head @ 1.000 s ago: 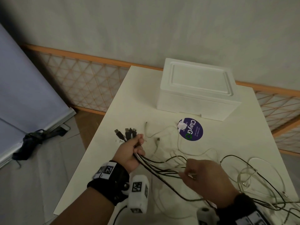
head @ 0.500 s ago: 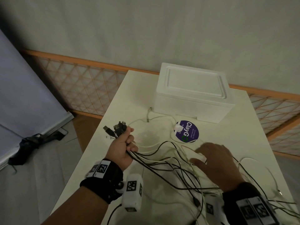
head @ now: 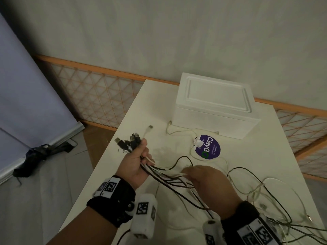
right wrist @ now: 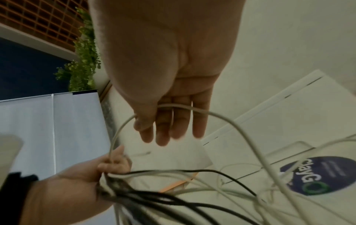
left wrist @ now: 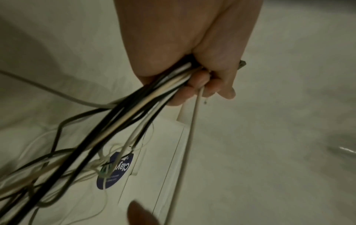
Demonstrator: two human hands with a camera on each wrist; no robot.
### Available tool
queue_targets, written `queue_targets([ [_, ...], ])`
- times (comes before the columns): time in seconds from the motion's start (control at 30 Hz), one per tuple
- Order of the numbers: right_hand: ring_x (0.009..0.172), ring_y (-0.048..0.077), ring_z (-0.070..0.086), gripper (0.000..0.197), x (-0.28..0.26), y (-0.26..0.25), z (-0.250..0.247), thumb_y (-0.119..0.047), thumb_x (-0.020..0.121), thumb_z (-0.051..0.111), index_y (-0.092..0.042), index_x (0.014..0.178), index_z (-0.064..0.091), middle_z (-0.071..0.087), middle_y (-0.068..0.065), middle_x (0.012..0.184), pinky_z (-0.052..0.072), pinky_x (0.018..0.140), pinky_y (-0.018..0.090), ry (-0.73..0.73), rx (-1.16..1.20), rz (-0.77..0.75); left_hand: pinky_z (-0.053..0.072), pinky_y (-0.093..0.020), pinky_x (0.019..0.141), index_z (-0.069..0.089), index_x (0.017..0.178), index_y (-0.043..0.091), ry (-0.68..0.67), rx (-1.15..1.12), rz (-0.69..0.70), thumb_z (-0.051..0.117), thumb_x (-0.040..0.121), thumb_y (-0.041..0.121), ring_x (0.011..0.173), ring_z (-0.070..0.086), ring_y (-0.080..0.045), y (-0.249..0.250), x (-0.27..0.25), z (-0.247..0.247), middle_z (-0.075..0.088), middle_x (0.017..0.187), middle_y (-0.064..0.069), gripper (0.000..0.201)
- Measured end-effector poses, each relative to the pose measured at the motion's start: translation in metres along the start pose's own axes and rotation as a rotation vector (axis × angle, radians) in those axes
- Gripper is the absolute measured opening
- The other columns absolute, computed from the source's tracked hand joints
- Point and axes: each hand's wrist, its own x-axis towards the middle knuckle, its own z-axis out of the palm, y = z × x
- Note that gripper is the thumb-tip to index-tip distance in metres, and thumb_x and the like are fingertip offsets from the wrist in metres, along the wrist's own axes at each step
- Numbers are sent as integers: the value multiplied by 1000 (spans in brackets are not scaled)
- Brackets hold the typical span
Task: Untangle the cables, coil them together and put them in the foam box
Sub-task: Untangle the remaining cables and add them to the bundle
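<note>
My left hand (head: 143, 152) grips a bundle of black and white cables (head: 168, 175) just behind their plugs (head: 127, 142), which fan out past the fist. The left wrist view shows that fist (left wrist: 192, 76) closed round the strands (left wrist: 134, 114). My right hand (head: 191, 172) sits close beside it over the bundle. In the right wrist view its thumb pinches a white cable (right wrist: 221, 117) against nearly straight fingers (right wrist: 173, 124), and that cable runs down to the left hand (right wrist: 111, 167). The white foam box (head: 212, 106) stands at the table's far end with its lid on.
Loose cable loops (head: 265, 200) sprawl over the table's right side to its near corner. A purple round sticker (head: 208, 149) lies in front of the box. The table's left edge (head: 106, 165) drops to the floor; a lattice fence (head: 99, 99) runs behind.
My right hand has come back from the table near the sticker to the left hand, bringing a white cable. The left hand has kept its grip on the bundle.
</note>
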Motion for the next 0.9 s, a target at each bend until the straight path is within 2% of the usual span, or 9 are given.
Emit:
queue_targets([
  [0.2, 87, -1, 60, 31, -21, 27, -15, -57, 89, 49, -36, 104, 67, 68, -18, 91, 45, 79, 19, -371, 110, 203, 41, -20, 45, 51, 76, 21, 68, 34, -23, 63, 79, 30, 44, 41, -7, 5, 14, -20, 45, 53, 7, 16],
  [0.3, 70, 2, 58, 53, -42, 60, -28, -78, 76, 37, -31, 79, 62, 64, -12, 70, 47, 69, 26, -297, 132, 320, 53, -19, 53, 59, 79, 17, 147, -106, -5, 61, 86, 33, 54, 59, -6, 19, 16, -29, 59, 60, 7, 17],
  [0.4, 55, 10, 52, 77, -62, 88, -50, -91, 68, 23, -18, 61, 50, 54, 1, 56, 43, 57, 29, -171, 20, 424, 34, -12, 34, 51, 50, 20, 89, -169, 2, 51, 89, 41, 33, 39, -1, 38, 7, -36, 41, 42, 10, 44],
  [0.47, 52, 12, 50, 82, -63, 93, -65, -93, 66, 18, -16, 58, 46, 50, 3, 54, 42, 55, 29, -109, -20, 446, 25, -14, 30, 46, 47, 22, 32, -64, 27, 51, 90, 38, 29, 29, -3, 45, 1, -36, 33, 40, 10, 47],
  [0.57, 61, 13, 53, 65, -43, 69, -71, -78, 81, 26, -20, 60, 46, 52, -2, 60, 42, 59, 32, -114, -164, 382, 22, -15, 32, 52, 58, 18, -115, 241, 15, 77, 69, 35, 30, 26, -3, 36, -11, -20, 46, 52, 3, 32],
  [0.67, 73, 17, 59, 49, -4, 18, -48, -60, 92, 38, -21, 75, 61, 61, -2, 74, 40, 62, 31, -180, -320, 199, 19, -20, 39, 62, 82, 6, -268, 588, -9, 67, 76, 32, 34, 25, -7, 13, -28, 11, 70, 87, -11, 27],
  [0.73, 60, 23, 61, 35, 18, -15, -31, -47, 90, 47, -20, 72, 62, 61, -1, 66, 38, 51, 30, -153, -364, 51, 19, -24, 43, 71, 100, 13, -367, 801, -14, 62, 86, 29, 41, 26, -11, -4, -41, 26, 62, 76, -9, 23],
  [0.8, 51, 24, 59, 24, 27, -28, -22, -38, 84, 51, -21, 71, 64, 60, 0, 62, 37, 45, 28, -137, -317, -31, 22, -23, 44, 73, 98, 20, -360, 952, 8, 61, 90, 28, 45, 30, -14, -14, -46, 32, 42, 53, -3, 16],
  [0.9, 54, 20, 59, 41, 23, -26, -25, -52, 82, 38, -29, 78, 71, 60, -4, 61, 36, 49, 26, -211, -282, -78, 34, -17, 48, 71, 91, 27, -370, 1176, 92, 61, 92, 30, 46, 47, -6, -7, -43, 23, 56, 50, 10, 10],
])
